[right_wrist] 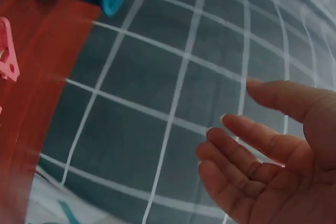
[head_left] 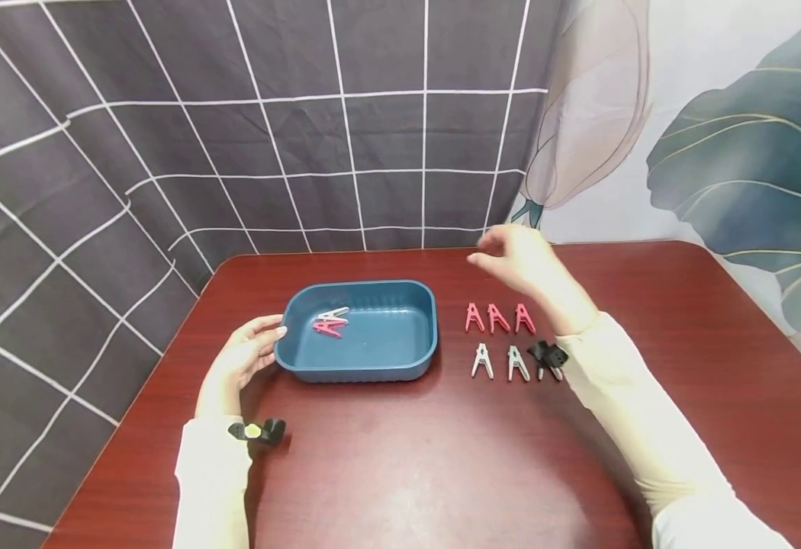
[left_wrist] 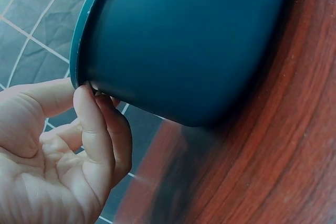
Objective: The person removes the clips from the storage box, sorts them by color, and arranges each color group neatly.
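Observation:
A blue plastic basin point(head_left: 359, 374) stands on the table, with a white clothespin point(head_left: 332, 314) and a pink clothespin point(head_left: 329, 328) lying in its left part. My left hand point(head_left: 248, 352) pinches the basin's left rim between thumb and fingers; the left wrist view shows the fingertips at the rim of the basin point(left_wrist: 184, 40). Above the table's back part hovers my right hand point(head_left: 516, 258), its fingers loosely bent and holding nothing. In front of it lie a row of pink clothespins point(head_left: 498, 319) and a row of white clothespins point(head_left: 518, 364), the last one partly hidden by the wrist camera.
The dark red wooden table point(head_left: 400, 450) ends at a grey cloth with white grid lines point(head_left: 387, 137) behind and to the left. A floral cloth point(head_left: 737, 145) hangs at the back right. The right forearm crosses the table's right half.

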The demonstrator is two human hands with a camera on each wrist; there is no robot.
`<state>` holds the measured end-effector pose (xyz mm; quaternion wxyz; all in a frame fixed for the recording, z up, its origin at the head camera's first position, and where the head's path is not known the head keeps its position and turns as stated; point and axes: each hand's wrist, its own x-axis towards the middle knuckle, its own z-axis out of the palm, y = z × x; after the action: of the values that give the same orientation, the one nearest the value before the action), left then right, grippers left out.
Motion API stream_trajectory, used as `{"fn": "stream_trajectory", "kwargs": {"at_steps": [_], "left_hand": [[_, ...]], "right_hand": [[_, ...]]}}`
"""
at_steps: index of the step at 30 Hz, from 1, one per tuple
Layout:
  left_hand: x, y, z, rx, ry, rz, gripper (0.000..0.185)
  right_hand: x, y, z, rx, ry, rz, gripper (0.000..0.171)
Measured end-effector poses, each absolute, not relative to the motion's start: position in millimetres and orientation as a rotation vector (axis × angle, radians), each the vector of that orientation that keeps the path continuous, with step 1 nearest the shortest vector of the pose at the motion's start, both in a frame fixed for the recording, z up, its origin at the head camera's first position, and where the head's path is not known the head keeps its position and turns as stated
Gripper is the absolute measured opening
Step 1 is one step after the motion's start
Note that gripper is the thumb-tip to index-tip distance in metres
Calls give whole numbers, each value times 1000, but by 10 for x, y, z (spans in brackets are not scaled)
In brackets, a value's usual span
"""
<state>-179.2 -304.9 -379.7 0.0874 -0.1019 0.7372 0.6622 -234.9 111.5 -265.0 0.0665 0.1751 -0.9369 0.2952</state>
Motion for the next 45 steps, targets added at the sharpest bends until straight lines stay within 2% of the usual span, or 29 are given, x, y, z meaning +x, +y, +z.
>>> {"fn": "stream_trajectory", "kwargs": {"at_steps": [6,15,28,36,45], "left_hand": [[-1779,-3110,-3784,-320,2170,2017,34],[-1766,-3078,-3803,-306,2151,2046,32],[-1783,-3058,-3876,-301,2178,2032,43],[-1848,-3033,-3859,-292,2248,1948,50],[-1810,-3016,-3823,-296,2212,1995,51]], "right_hand": [[-2442,665,-2626,808,-2844,746,30],[-2523,163,-2751,1070,-2845,511,33],[-2450,-607,-2951,1295,-2911,392,36],[-2518,-837,-3064,1328,-3010,419,43],[-2581,-1012,-3103,1352,-3076,239,36]]}}
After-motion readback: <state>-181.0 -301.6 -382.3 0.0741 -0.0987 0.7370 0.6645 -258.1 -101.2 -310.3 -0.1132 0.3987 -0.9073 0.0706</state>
